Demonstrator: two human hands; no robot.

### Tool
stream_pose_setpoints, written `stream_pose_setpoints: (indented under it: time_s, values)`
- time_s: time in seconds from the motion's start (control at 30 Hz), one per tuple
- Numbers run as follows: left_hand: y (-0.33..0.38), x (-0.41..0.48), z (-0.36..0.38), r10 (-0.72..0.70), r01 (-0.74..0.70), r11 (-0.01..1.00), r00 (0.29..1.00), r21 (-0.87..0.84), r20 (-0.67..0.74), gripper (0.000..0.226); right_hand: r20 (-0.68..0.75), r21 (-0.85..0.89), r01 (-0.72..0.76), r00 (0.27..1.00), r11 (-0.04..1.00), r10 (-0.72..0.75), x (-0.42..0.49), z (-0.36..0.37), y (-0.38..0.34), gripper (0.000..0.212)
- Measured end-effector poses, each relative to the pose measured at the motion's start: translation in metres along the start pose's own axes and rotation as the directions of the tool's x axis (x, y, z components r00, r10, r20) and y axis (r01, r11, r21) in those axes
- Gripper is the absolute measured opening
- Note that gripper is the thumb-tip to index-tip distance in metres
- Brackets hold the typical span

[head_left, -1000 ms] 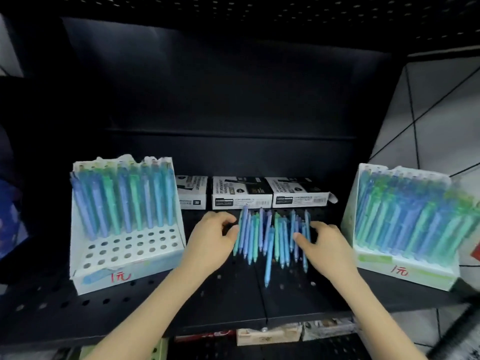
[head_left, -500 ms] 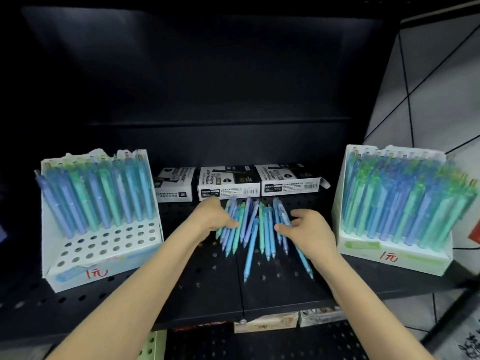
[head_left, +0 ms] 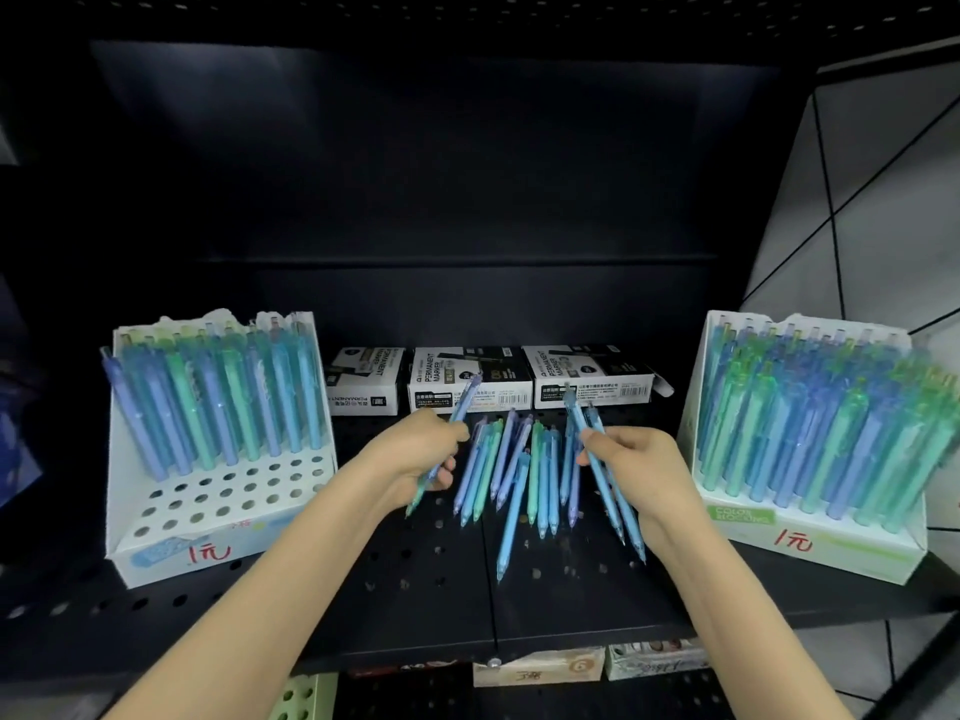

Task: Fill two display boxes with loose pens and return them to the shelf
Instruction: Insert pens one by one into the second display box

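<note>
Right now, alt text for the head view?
Left hand and right hand each grip a few blue and green plastic pens, flanking a loose pile of the same pens on a black perforated metal shelf. The white cardboard display box on the left has empty holes; the white cardboard display box on the right looks full.

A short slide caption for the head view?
Left hand and right hand each grip pens above the loose pile on the shelf.

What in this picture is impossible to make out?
Head view:
- How many loose pens the left hand grips: its fingers cover them.
- Free holes in the right display box: crowded, blurred stocked pens hide them.
- Small print on the marker boxes: too small.
- Under the shelf, lower boxes: its front edge cuts them off.
</note>
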State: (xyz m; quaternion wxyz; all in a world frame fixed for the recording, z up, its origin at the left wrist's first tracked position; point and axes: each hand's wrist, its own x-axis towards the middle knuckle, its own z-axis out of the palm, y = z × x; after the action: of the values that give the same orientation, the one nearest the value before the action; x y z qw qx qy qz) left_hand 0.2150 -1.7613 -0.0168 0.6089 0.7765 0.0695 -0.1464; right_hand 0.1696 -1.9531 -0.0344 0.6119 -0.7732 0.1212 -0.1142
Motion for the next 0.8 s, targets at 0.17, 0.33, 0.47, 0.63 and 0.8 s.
stream_pose_setpoints:
  time_s: [0.17, 0.33, 0.47, 0.63, 0.8]
  values:
    - [0.002, -0.032, 0.0, 0.182, -0.175, 0.958, 0.983, -0.227, 0.007, 0.008, 0.233, 0.18, -0.074, 0.972, 0.981, 0.03, -0.014, 0.014, -0.027, 0.02]
    - [0.001, -0.066, -0.018, 0.378, -0.353, 0.888, 0.925, -0.295, 0.032, 0.013, 0.46, 0.167, -0.02, 0.886, 0.986, -0.06, -0.045, 0.042, -0.053, 0.026]
    - [-0.008, -0.081, -0.04, 0.412, -0.424, 0.859, 0.905, -0.287, -0.105, 0.016, 0.518, 0.105, 0.102, 0.843, 0.989, -0.142, -0.061, 0.07, -0.066, 0.03]
    - [-0.015, -0.093, -0.078, 0.366, -0.43, 0.859, 0.895, -0.277, -0.253, 0.02, 0.501, 0.107, 0.197, 0.836, 0.975, -0.224, -0.073, 0.102, -0.078, 0.026]
    - [-0.023, -0.11, -0.125, 0.385, -0.496, 0.842, 0.828, -0.213, -0.407, 0.031, 0.195, 0.275, 0.388, 0.873, 0.88, -0.446, -0.071, 0.124, -0.098, 0.024]
